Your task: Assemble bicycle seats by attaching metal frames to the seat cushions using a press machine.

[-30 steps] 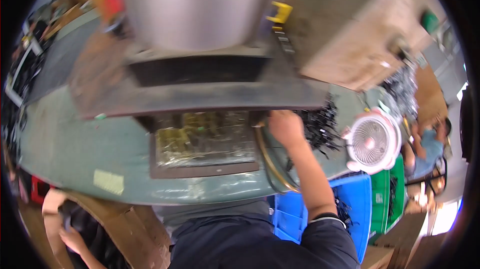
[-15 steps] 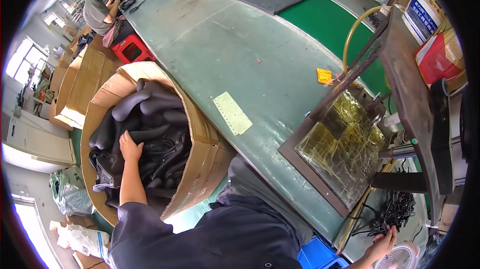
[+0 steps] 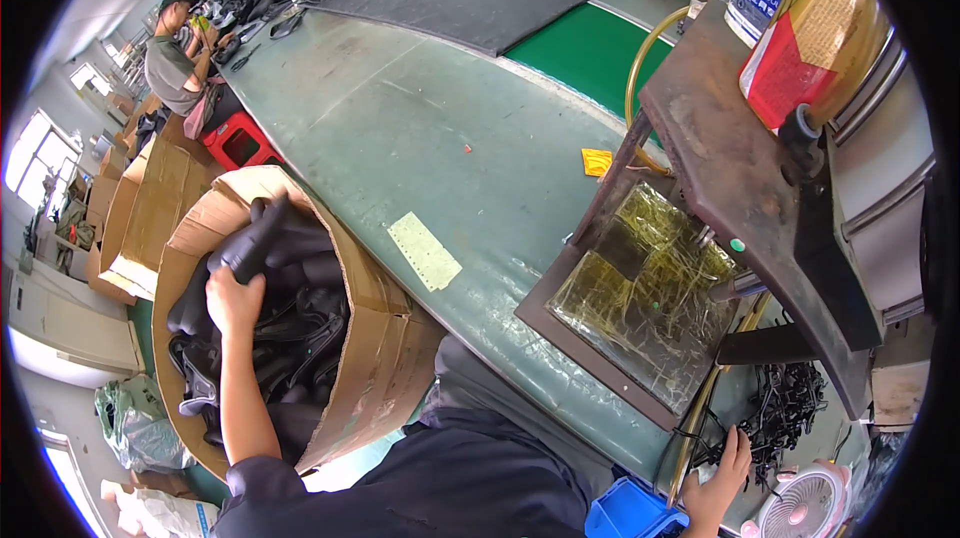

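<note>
My left hand [image 3: 235, 300] is closed around the end of a long, rounded black padded piece [image 3: 256, 241], shaped somewhat like a bicycle saddle nose. The piece tilts up out of a large cardboard box [image 3: 385, 363] full of similar black pieces [image 3: 300, 328]. At the lower right, my right hand [image 3: 722, 473] has its fingers stretched out, beside a tangled heap of thin black parts [image 3: 785, 413]. Some dark strands lie close to its fingertips; nothing is visibly gripped there.
A framed press plate [image 3: 650, 298] stands on the green worktable [image 3: 400, 128], under a brown metal machine arm [image 3: 720, 128]. A pink-and-white fan [image 3: 800, 503] and a blue bin [image 3: 630, 510] are near my right arm. A person [image 3: 175, 63] sits at the table's far left.
My left hand has closed on a black padded piece and raised its far end. My right hand has shifted left from the heap's near edge, fingers now extended. The whole view has turned slightly.
</note>
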{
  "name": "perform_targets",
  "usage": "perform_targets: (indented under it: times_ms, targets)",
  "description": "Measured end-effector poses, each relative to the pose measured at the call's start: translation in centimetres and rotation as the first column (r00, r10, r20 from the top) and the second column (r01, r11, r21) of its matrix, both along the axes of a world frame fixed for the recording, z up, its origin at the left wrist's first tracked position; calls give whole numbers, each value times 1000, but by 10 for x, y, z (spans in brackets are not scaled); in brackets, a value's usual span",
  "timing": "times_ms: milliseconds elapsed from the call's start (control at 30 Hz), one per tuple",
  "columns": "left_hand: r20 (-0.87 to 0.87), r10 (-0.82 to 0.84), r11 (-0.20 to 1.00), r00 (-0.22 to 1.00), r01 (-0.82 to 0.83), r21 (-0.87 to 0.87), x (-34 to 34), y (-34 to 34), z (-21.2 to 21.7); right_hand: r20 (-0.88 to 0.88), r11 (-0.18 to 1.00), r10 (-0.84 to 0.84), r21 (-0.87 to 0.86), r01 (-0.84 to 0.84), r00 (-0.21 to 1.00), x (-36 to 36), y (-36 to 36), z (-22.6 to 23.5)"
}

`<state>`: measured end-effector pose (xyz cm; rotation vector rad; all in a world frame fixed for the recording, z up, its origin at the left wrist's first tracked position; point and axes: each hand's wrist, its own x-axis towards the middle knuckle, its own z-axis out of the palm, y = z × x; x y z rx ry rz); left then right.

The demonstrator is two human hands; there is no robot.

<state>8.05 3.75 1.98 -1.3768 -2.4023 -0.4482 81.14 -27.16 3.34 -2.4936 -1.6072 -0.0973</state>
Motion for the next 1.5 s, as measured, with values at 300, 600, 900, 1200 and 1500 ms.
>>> perform_targets:
  times_ms: [300,600,900,1200,1500]
  targets:
    - [-250,-896,285,368,906,313,226,-4,65,-316,956,-135,207,208,939,39,-13,7]
    - [132,-988,-59,-78,988,144,410,-110,-25,-674,801,101,491,342,732,-23,-2,5]
    - [380,-825,-266,-418,881,390,431,-7,-44,-268,724,569,612,-319,777,-93,81,-14]
    - [505,-793,55,-341,786,616,433,-28,-70,-279,800,535,473,-370,798,-113,93,-34]
    - [495,-808,82,-319,771,631,433,-29,-73,-299,802,561,429,-416,772,-108,91,-25]
